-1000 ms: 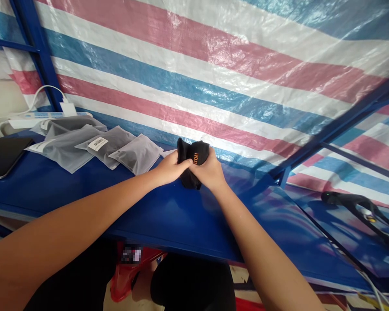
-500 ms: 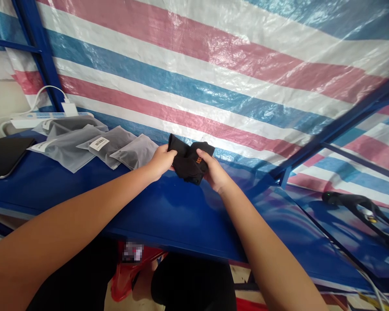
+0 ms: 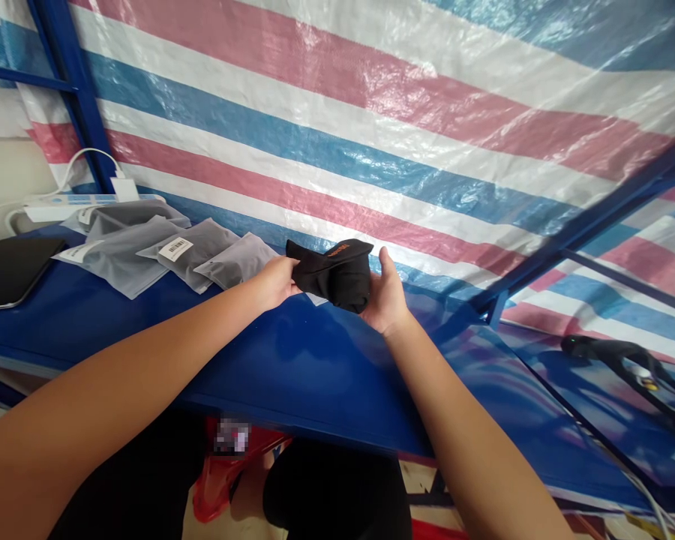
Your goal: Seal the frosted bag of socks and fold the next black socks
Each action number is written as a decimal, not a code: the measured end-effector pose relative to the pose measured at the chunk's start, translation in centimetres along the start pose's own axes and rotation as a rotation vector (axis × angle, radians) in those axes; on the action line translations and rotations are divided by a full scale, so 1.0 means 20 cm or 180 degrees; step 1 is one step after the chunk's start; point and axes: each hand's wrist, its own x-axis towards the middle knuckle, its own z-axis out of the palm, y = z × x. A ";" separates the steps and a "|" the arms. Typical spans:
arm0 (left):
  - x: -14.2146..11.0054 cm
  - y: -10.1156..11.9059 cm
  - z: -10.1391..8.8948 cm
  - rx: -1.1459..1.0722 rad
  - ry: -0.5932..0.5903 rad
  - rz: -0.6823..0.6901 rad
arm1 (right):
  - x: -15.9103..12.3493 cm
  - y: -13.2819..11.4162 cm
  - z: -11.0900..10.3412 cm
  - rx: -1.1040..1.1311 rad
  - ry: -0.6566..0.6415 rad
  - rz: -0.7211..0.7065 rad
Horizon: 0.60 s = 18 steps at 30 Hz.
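A folded piece of black cloth with small orange lettering hangs between my hands above the blue table, near its back edge. At its left end, my left hand pinches it, thumb on the near side. My right hand is against its right end, with the thumb raised and spread away from the fabric. The other fingers of that hand are mostly hidden behind and under the cloth. Below the cloth, a small pale corner of something shows, too little to name.
Left of my hands lie several frosted zip bags, some with barcode labels. Beyond them are a black flat case and a white power strip. A black strap-like item is at right. Striped sheeting rises behind the blue table.
My right thumb has lifted off the cloth and now points up. The cloth has been turned, so the orange lettering lies along its upper fold. My left hand stays on the left end.
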 end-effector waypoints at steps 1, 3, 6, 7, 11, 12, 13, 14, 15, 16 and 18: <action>0.00 0.00 0.00 0.0003 -0.0037 -0.0046 | 0.00 0.00 0.00 -0.0054 -0.0002 -0.0029; 0.00 0.00 -0.01 0.0042 -0.0121 -0.0131 | 0.00 0.00 0.00 -0.0245 0.0016 -0.0051; -0.02 0.02 -0.01 0.0124 -0.0205 -0.0208 | -0.01 0.00 0.01 -0.0609 0.0136 -0.0110; -0.03 0.02 -0.01 0.0192 -0.0251 -0.0227 | -0.01 0.00 0.01 -0.0768 0.0216 -0.0189; -0.10 0.03 0.01 0.0730 -0.0723 -0.0138 | -0.03 0.00 0.02 -0.1587 0.0752 -0.0635; -0.12 0.03 0.02 0.0872 -0.0811 0.0021 | -0.03 -0.01 0.02 -0.1770 0.0883 -0.0721; -0.13 0.02 0.03 0.1003 -0.0868 0.0228 | -0.03 -0.01 0.02 -0.1911 0.0973 -0.0797; -0.15 0.01 0.04 0.1131 -0.0863 0.0444 | -0.03 -0.01 0.02 -0.2001 0.1019 -0.0850; -0.15 0.00 0.05 0.1252 -0.0809 0.0644 | -0.03 -0.01 0.02 -0.2034 0.1032 -0.0878; -0.15 -0.01 0.06 0.1356 -0.0725 0.0785 | -0.03 -0.01 0.02 -0.2006 0.1018 -0.0871; -0.14 -0.01 0.05 0.1470 -0.0500 0.0869 | -0.03 -0.01 0.01 -0.1805 0.0904 -0.0757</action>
